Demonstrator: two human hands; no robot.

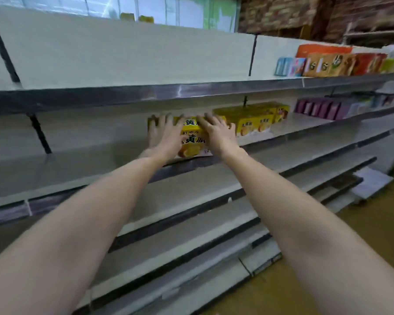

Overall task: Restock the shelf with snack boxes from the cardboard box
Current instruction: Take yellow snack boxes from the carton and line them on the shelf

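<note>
Yellow snack boxes (191, 137) stood stacked at the front edge of the shelf (100, 155), with the left hand (166, 135) and right hand (216, 133) both pressed flat against their face, fingers straight and spread. Just to the right sat more yellow boxes (253, 121), further back on the same shelf. Purple packs (316, 108) lay beyond them, and orange cartons (341, 62) lined the shelf above.

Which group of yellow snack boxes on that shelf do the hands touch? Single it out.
The left-hand stack of yellow boxes, at the shelf's front edge: left hand and right hand both rest on it. The other yellow boxes stand untouched farther right.
</note>
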